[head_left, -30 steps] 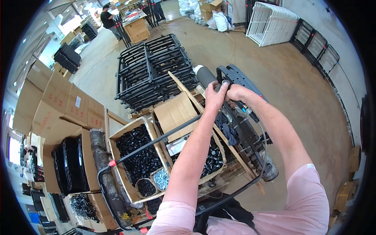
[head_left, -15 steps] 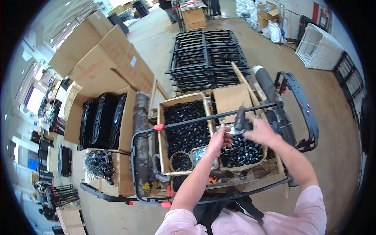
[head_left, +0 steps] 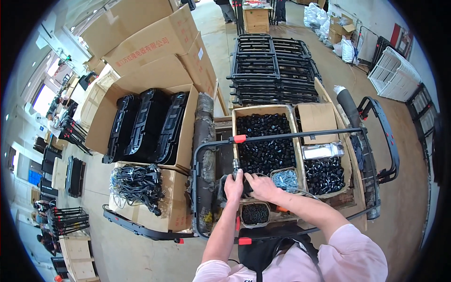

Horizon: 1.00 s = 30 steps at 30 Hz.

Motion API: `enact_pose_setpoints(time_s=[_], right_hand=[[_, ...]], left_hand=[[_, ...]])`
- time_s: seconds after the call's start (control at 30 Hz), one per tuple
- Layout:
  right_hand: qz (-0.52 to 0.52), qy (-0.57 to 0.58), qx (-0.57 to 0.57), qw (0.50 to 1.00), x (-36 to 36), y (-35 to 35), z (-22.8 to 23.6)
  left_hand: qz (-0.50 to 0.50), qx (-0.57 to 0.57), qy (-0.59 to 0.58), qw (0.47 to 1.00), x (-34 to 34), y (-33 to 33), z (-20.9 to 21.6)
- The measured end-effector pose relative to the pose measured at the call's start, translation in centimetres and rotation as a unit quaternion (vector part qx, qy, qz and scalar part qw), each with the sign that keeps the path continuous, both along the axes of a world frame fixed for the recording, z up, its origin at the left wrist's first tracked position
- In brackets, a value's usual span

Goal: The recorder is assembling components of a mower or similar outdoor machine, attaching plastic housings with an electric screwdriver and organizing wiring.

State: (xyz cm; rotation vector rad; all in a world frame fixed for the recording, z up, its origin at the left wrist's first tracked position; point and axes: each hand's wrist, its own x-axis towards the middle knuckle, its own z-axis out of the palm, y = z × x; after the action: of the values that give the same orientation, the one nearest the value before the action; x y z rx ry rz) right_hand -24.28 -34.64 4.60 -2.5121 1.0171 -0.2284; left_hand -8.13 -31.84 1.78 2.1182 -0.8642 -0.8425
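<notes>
My left hand [head_left: 233, 188] and my right hand [head_left: 263, 188] are close together over the left part of a black rectangular frame [head_left: 300, 135] with red clips. My right fingers are wrapped around the dark body of what looks like a power screwdriver [head_left: 236, 165]. Its metal nose points away from me, towards a red clip [head_left: 239, 138] on the frame's far bar. Around the front of the tool my left fingers are closed, thumb up; a small part inside them would be hidden. A thin cable [head_left: 307, 193] runs near my right forearm.
Beneath the frame are a wooden box of black caps [head_left: 264, 141], a basket of bluish screws [head_left: 285, 179], a basket of small black parts [head_left: 255, 214] and more black caps [head_left: 324, 175]. Left stands a carton [head_left: 188, 127] of black panels; cables [head_left: 136, 183] lie nearby. Stacked black racks [head_left: 275, 66] stand behind.
Both hands have moved left and nearer to me, from above the right-hand box of caps. The tool, earlier raised in my right hand, is now low between both hands. The view has shifted left.
</notes>
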Motion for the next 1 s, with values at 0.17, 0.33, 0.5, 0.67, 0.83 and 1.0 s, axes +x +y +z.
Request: enact_pose_setpoints(time_s=[0.17, 0.33, 0.5, 0.67, 0.83, 1.0], right_hand=[[-0.020, 0.024, 0.032, 0.999, 4.0, -0.9, -0.6], [-0.056, 0.036, 0.034, 0.997, 4.4, -1.5, -0.5], [-0.064, 0.029, 0.042, 0.997, 5.0, -2.0, -0.8], [-0.054, 0.019, 0.035, 0.998, 4.9, -2.5, -0.6], [-0.055, 0.012, 0.031, 0.998, 4.7, -2.9, -0.7], [-0.053, 0.003, 0.039, 0.998, 4.6, -3.3, -1.5]], left_hand=[[-0.017, -0.002, -0.012, 1.000, 4.2, -1.5, -3.0], [-0.050, 0.003, -0.002, 0.999, 4.4, -2.8, -3.3], [-0.054, 0.002, 0.004, 0.999, 5.0, -3.5, -3.2], [-0.066, 0.008, -0.003, 0.998, 5.0, -3.9, -3.2], [-0.080, 0.028, -0.002, 0.996, 4.9, -4.4, -2.7], [-0.084, 0.043, -0.051, 0.994, 4.6, -4.8, -2.4]])
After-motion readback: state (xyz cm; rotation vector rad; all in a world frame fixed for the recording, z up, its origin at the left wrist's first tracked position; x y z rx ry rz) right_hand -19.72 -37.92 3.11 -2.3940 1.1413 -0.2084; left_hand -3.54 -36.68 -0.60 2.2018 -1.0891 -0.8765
